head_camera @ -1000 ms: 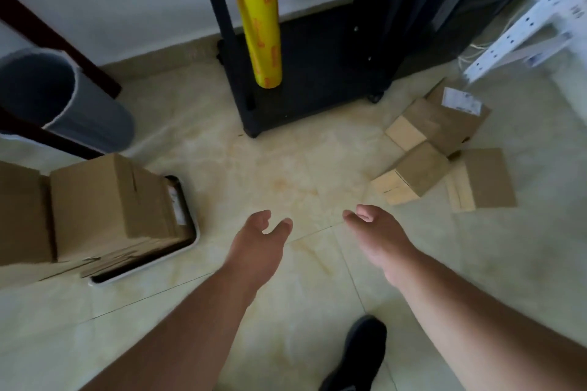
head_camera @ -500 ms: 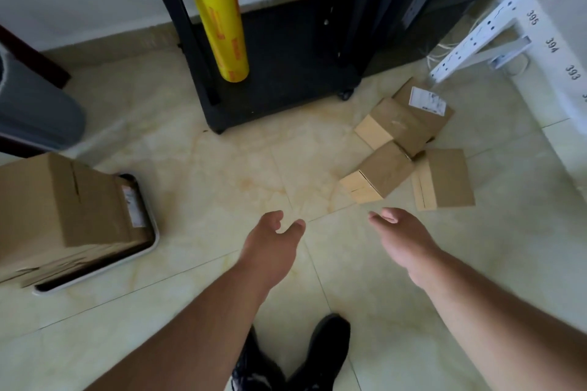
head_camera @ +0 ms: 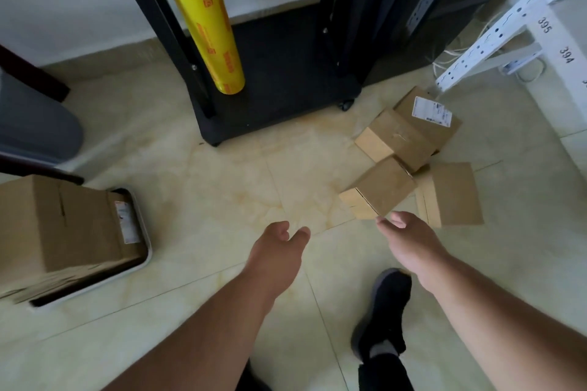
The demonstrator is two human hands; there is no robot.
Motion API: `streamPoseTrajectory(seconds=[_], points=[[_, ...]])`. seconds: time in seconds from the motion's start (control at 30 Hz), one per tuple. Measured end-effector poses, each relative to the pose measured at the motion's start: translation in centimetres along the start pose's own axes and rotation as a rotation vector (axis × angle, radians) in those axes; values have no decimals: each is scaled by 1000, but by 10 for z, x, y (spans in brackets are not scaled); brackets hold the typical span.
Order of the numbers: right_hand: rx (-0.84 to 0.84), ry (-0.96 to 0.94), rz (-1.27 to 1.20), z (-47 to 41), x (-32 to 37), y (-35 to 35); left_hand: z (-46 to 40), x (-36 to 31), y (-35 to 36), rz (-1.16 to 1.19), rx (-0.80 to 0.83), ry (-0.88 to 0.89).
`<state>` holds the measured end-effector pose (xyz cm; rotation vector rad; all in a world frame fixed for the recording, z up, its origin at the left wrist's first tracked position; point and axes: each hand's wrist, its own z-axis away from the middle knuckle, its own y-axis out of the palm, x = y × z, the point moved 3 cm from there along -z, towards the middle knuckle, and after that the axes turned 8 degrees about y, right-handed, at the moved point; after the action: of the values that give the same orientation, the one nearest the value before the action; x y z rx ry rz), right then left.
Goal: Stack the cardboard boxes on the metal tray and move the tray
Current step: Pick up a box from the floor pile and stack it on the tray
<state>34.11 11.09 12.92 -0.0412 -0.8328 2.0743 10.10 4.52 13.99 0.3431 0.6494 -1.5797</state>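
Observation:
A metal tray (head_camera: 139, 263) lies on the floor at the left, with a large cardboard box (head_camera: 60, 225) standing on flattened cardboard in it. Several small cardboard boxes lie in a loose heap on the floor at the right: the nearest box (head_camera: 381, 189), a flat one (head_camera: 454, 194) beside it, another (head_camera: 397, 140) behind, and a labelled one (head_camera: 428, 114) at the back. My right hand (head_camera: 409, 241) reaches out, fingers relaxed, just short of the nearest box. Over bare floor, my left hand (head_camera: 276, 251) is open and holds nothing.
A black wheeled rack (head_camera: 279, 86) stands at the back with a yellow film roll (head_camera: 209, 32) leaning on it. A grey bin (head_camera: 35, 124) is at the left, a white perforated shelf frame (head_camera: 495, 32) at the right. My dark shoe (head_camera: 384, 305) steps forward below my right arm.
The view has shifted right and closer to the heap; the tray and big box slid toward the left edge. My right hand moved forward to the nearest small box. A foot stepped forward.

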Motion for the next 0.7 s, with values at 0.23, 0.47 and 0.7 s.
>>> streamPoseTrajectory(seconds=[0.23,0.47,0.7], points=[[51,-1,12,-67,-1,-40,-37,-21,76,71,-16,-97],[76,-34,66,-144,6,-69,-88,-35,149,131,-41,-161],[64,-62,151,-205,2,-77,-141,-34,197,175,-75,-238]])
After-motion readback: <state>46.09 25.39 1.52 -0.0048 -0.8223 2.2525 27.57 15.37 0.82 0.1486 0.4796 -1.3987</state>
